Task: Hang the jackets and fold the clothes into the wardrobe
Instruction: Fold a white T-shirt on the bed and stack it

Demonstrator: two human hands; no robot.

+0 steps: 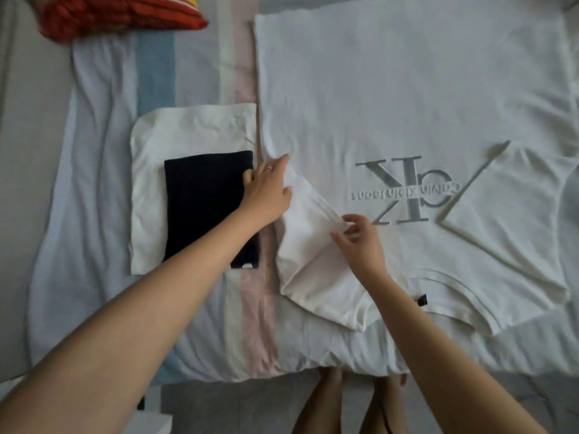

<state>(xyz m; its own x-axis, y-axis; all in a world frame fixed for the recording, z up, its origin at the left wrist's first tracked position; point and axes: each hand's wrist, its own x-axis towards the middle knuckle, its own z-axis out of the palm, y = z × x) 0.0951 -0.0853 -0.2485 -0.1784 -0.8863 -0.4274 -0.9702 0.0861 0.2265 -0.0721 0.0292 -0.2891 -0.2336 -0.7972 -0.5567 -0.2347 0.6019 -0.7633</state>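
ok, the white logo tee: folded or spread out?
Mostly spread: the white tee lies flat on the bed, logo showing; one sleeve is turned in, right hand pinching its hem, left hand flat beside it.

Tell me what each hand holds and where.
The right hand pinches the white Calvin Klein T-shirt by its sleeve hem. The left hand holds nothing, pressing flat on it.

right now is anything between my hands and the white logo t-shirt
Nothing visible. The left hand rests flat on the white logo T-shirt at its side edge, and the right hand pinches the hem of its folded-in sleeve. The folded dark navy garment lies off the shirt.
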